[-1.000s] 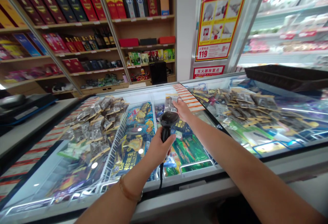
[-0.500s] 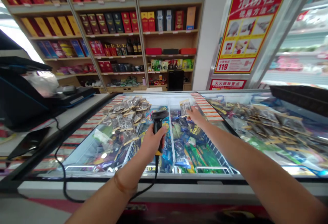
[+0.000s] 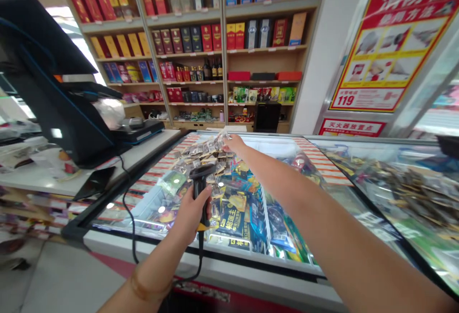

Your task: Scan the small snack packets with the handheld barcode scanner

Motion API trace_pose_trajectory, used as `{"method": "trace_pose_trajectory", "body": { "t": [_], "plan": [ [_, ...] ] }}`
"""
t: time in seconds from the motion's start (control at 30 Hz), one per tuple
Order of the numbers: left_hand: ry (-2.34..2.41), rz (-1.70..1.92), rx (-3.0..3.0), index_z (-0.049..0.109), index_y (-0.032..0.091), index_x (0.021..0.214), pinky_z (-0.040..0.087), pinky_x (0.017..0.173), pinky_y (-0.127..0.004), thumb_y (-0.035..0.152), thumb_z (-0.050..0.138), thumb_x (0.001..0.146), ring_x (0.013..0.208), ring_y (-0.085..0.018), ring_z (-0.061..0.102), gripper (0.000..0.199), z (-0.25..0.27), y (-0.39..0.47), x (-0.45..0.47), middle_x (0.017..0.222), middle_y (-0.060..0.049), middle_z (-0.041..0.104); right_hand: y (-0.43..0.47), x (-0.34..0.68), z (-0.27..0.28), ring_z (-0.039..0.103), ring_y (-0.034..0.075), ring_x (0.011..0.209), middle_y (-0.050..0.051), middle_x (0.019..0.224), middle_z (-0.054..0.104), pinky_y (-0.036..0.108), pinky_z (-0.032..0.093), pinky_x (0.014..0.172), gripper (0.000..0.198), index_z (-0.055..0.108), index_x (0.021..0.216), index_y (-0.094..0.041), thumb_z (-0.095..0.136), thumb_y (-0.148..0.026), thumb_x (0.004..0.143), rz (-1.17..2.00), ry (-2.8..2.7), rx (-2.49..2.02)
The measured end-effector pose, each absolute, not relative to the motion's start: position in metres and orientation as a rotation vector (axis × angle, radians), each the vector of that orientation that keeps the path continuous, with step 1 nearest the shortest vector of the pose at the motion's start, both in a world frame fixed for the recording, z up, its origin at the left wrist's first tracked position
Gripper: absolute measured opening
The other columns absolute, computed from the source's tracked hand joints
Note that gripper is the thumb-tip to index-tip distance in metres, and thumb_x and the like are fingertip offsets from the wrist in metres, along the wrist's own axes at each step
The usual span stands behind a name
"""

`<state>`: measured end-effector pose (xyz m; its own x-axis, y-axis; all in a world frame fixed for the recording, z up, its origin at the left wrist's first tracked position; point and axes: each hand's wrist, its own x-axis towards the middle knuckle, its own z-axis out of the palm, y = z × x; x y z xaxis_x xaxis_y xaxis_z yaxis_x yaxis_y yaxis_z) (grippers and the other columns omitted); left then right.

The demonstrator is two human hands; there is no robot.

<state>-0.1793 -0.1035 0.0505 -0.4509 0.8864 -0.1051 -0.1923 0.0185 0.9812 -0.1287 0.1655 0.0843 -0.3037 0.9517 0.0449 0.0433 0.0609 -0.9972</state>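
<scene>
My left hand [image 3: 190,212] wraps the grip of the black scanner [image 3: 200,184], just left of the frame's middle, thumb and fingers closed round it. My right hand [image 3: 234,144] is near the centre, fingertips at a clear packet [image 3: 223,136] on the far end of the packet heap [image 3: 195,153]; whether they pinch it or merely touch it, I cannot tell. I judge the packet light and soft, its film slick, best taken by an edge. The scanner should be hard and easily borne by its handle, though its cord [image 3: 201,251], lower centre, may tug. My palm hides part of that handle, and the packet's contents are too small to make out. My right forearm covers some of the freezer [image 3: 265,279]; the right-hand packets [image 3: 405,186] are blurred.
</scene>
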Motion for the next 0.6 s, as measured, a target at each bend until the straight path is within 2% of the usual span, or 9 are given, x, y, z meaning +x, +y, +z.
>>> {"method": "trace_pose_trajectory", "body": {
  "t": [0.17,0.27,0.33,0.47,0.6],
  "plan": [
    [1.4,1.599,0.775,0.05,0.021,0.085,0.037,0.038,-0.021,0.057,0.08,0.063,0.039,-0.008,0.045,0.052,0.043,-0.093,-0.177,0.054,0.008,0.052,0.158,-0.134,0.081,0.072,0.011,0.066,0.01,0.111,0.072,0.026,0.062,0.069,0.033,0.062,0.126,-0.015,0.057,-0.01,0.094,1.455,-1.576,-0.987],
    [1.365,1.565,0.785,0.05,0.021,0.086,0.037,0.038,-0.021,0.056,0.08,0.063,0.039,-0.008,0.044,0.052,0.044,-0.084,-0.163,0.055,0.008,0.052,0.159,-0.11,0.076,0.074,0.011,0.072,0.014,0.14,0.059,0.027,0.063,0.073,0.049,0.053,0.141,-0.02,0.063,-0.017,0.093,1.416,-1.593,-0.979],
    [1.349,1.524,0.795,0.049,0.021,0.085,0.037,0.038,-0.021,0.056,0.08,0.063,0.039,-0.008,0.045,0.052,0.047,-0.079,-0.15,0.056,0.008,0.053,0.162,-0.083,0.071,0.075,0.012,0.076,0.015,0.152,0.048,0.028,0.063,0.074,0.055,0.049,0.146,-0.023,0.064,-0.02,0.093,1.36,-1.599,-0.999],
    [1.292,1.447,0.851,0.05,0.021,0.088,0.037,0.039,-0.021,0.054,0.08,0.064,0.041,-0.007,0.045,0.05,0.053,-0.064,-0.113,0.057,0.008,0.052,0.168,0.001,0.055,0.074,0.013,0.077,0.015,0.158,0.041,0.03,0.062,0.074,0.053,0.051,0.145,-0.024,0.06,-0.019,0.093,1.186,-1.588,-1.114],
    [1.218,1.353,0.903,0.05,0.021,0.087,0.037,0.039,-0.021,0.053,0.078,0.065,0.04,-0.007,0.044,0.048,0.056,-0.047,-0.065,0.056,0.008,0.051,0.168,0.109,0.032,0.073,0.013,0.072,0.013,0.15,0.052,0.029,0.061,0.069,0.047,0.056,0.138,-0.021,0.055,-0.016,0.091,0.953,-1.519,-1.329]
  ]
}}
